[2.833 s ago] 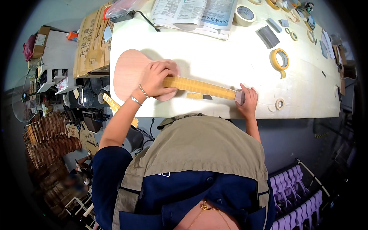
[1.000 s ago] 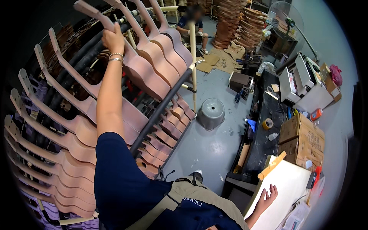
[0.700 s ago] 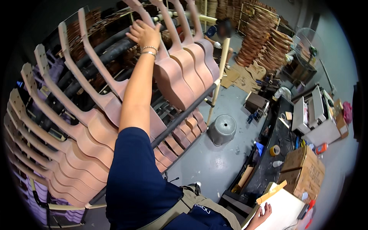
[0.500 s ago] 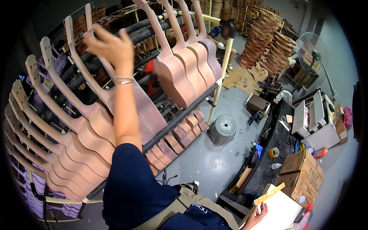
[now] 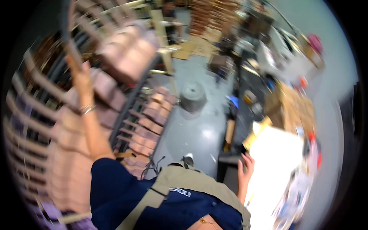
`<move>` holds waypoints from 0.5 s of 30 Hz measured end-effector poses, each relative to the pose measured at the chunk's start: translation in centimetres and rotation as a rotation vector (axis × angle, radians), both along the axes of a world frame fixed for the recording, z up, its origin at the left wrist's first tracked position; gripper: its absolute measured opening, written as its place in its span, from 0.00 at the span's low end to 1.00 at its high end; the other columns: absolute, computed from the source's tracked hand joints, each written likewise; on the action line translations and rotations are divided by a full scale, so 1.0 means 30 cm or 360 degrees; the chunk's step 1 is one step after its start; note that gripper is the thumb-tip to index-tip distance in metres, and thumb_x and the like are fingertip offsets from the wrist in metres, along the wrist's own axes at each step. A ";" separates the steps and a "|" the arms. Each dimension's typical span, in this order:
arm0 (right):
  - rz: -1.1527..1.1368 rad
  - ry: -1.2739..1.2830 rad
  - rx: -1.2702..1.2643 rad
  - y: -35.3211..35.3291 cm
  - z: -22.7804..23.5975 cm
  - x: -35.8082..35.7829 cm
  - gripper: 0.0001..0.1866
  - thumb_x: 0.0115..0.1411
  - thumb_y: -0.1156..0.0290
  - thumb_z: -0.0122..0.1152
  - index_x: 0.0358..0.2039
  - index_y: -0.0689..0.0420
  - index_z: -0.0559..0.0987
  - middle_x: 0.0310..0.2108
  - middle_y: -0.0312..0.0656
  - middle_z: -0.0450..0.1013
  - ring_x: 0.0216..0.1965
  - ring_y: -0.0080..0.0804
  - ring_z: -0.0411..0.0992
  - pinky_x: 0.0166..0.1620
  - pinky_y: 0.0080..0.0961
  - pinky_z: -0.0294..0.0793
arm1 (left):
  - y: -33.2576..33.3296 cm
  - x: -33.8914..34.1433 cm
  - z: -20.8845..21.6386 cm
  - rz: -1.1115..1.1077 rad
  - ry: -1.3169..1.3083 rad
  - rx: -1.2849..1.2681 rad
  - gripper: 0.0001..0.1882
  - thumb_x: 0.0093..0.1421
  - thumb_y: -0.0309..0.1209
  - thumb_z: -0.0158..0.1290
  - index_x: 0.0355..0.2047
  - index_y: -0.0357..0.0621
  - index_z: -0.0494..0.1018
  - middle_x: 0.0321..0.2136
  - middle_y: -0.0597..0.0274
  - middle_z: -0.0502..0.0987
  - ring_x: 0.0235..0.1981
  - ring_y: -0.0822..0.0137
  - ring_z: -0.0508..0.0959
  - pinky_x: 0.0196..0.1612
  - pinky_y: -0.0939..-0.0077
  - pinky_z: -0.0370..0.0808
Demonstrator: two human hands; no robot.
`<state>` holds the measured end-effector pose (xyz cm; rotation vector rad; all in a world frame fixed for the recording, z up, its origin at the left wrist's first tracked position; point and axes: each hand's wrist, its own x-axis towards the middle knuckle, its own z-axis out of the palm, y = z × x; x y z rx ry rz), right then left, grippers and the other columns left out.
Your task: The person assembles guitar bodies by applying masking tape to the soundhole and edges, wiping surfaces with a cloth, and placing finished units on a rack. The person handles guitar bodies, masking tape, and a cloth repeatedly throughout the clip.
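Observation:
My left hand (image 5: pixel 80 78) is raised at the rack, its thumb and fingers around the neck of an unfinished guitar (image 5: pixel 71 44); motion blurs the grip. More unfinished guitars with pale pinkish bodies (image 5: pixel 73 153) hang in a row beneath and beside that forearm. On the right, my right hand (image 5: pixel 245 170) rests at the edge of a bright white surface (image 5: pixel 280 161). Its fingers are apart and slightly curled, and nothing shows in them. A tan strip (image 5: pixel 257 134) lies just beyond those fingertips, apart from them.
Dark padded rails (image 5: pixel 132 99) carry the guitars, with more bodies (image 5: pixel 143 134) on a lower level. A grey upturned bucket (image 5: pixel 193 96) stands on the floor. Cardboard boxes (image 5: pixel 293 107) sit beside the dark bench (image 5: pixel 249 82). A person (image 5: pixel 170 19) is at the back.
The view has swung to the right and blurred. My left hand, open above the rack before, is now around a guitar neck. My right hand has stayed by the white surface.

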<state>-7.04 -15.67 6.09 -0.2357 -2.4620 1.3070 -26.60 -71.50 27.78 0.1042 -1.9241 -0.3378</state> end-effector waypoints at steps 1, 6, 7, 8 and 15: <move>0.0034 0.0088 -0.0069 0.000 0.015 0.018 0.15 0.50 0.80 0.60 0.41 0.58 0.78 0.46 0.48 0.69 0.49 0.43 0.67 0.51 0.31 0.67 | 0.033 -0.013 0.005 -0.0105 0.0044 -0.0180 0.34 0.63 0.37 0.46 0.65 0.41 0.46 0.66 0.51 0.44 0.66 0.60 0.49 0.65 0.72 0.44; -0.0054 0.0559 0.0264 0.076 0.139 0.225 0.15 0.44 0.80 0.64 0.35 0.55 0.79 0.39 0.41 0.73 0.43 0.39 0.71 0.47 0.35 0.71 | 0.677 -0.036 -0.200 -0.0350 0.0020 -0.1110 0.31 0.55 0.27 0.54 0.60 0.50 0.61 0.42 0.53 0.75 0.37 0.54 0.77 0.31 0.71 0.74; -0.0091 0.0568 0.0419 0.086 0.155 0.300 0.20 0.44 0.75 0.65 0.41 0.52 0.78 0.46 0.40 0.71 0.51 0.39 0.68 0.55 0.40 0.65 | 0.883 0.036 -0.240 -0.0795 -0.0248 -0.1152 0.31 0.52 0.25 0.55 0.58 0.51 0.63 0.38 0.56 0.75 0.33 0.56 0.76 0.29 0.69 0.72; -0.0195 0.0506 0.0572 0.076 0.171 0.380 0.23 0.44 0.74 0.66 0.45 0.51 0.76 0.49 0.40 0.69 0.54 0.38 0.65 0.57 0.42 0.61 | 1.076 0.180 -0.246 -0.1188 -0.0508 -0.1233 0.32 0.50 0.23 0.55 0.57 0.53 0.65 0.33 0.58 0.74 0.28 0.58 0.75 0.27 0.68 0.71; -0.1078 -0.0364 0.0874 0.232 0.014 0.772 0.33 0.40 0.69 0.67 0.50 0.50 0.70 0.48 0.38 0.66 0.51 0.36 0.63 0.57 0.45 0.56 | 1.836 0.611 -0.584 -0.2984 -0.0656 -0.1931 0.34 0.47 0.31 0.55 0.57 0.68 0.64 0.21 0.66 0.63 0.22 0.67 0.70 0.23 0.74 0.70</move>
